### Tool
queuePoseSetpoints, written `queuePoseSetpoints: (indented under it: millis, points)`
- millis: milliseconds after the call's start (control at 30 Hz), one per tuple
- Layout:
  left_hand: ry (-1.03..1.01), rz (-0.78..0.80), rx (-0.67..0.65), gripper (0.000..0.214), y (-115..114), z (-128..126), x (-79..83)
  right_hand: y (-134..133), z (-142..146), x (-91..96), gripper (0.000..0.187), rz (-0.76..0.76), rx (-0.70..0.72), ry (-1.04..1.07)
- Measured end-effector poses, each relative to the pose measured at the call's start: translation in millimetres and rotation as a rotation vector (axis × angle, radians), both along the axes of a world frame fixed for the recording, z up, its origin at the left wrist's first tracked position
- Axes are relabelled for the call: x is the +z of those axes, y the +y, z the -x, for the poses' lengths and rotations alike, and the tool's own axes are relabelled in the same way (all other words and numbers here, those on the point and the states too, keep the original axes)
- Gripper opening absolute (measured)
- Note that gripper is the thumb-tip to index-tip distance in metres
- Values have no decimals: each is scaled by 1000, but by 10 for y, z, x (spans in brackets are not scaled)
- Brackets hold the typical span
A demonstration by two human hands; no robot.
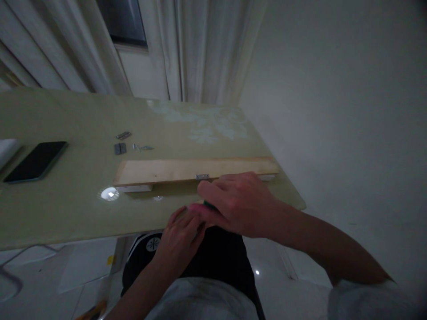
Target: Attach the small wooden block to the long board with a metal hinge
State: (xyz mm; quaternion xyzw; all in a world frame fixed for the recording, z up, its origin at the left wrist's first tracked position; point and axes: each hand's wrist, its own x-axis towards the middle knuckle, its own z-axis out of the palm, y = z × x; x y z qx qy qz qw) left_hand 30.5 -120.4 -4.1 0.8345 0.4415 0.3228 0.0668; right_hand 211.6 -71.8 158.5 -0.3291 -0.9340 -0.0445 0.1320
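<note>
My right hand (245,202) is closed around something green (209,205), perhaps a handle; most of it is hidden by my fingers. Close beside it, at the table's near edge, my left hand (183,235) has its fingers bent together, and what they hold, if anything, is hidden. Just beyond my hands lies a long, pale wooden board (173,170), raised on a white block (136,188) near its left end. A small metal hinge (202,176) sits at the board's front edge, just past my right thumb.
Behind the board lie a grey hinge (120,148), another metal hinge (123,135) and several screws (143,147). A black phone (36,161) rests at the left of the table (83,213), beside a white object (8,150). A wall (333,111) runs along the right.
</note>
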Motion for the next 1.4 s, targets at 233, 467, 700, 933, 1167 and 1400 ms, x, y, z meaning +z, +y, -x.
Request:
queuePoseSetpoints:
  millis: [233, 467, 700, 933, 1167, 1400]
  points:
    - [2, -9, -14, 22, -7, -1, 16, 51, 7, 24, 28, 78, 145, -4]
    - [-31, -55, -25, 26, 4, 9, -61, 55, 44, 65, 33, 52, 330, -44]
    - [-41, -2, -22, 18, 19, 15, 7, 37, 14, 95, 38, 78, -88, -77]
    - [-33, 15, -47, 25, 4, 35, -26, 67, 14, 47, 29, 85, 392, -15]
    - [-5, -32, -9, 23, 4, 12, 6, 41, -10, 56, 41, 59, -39, -51]
    - [9, -16, -45, 27, 9, 33, -84, 44, 1, 72, 20, 83, 409, -33]
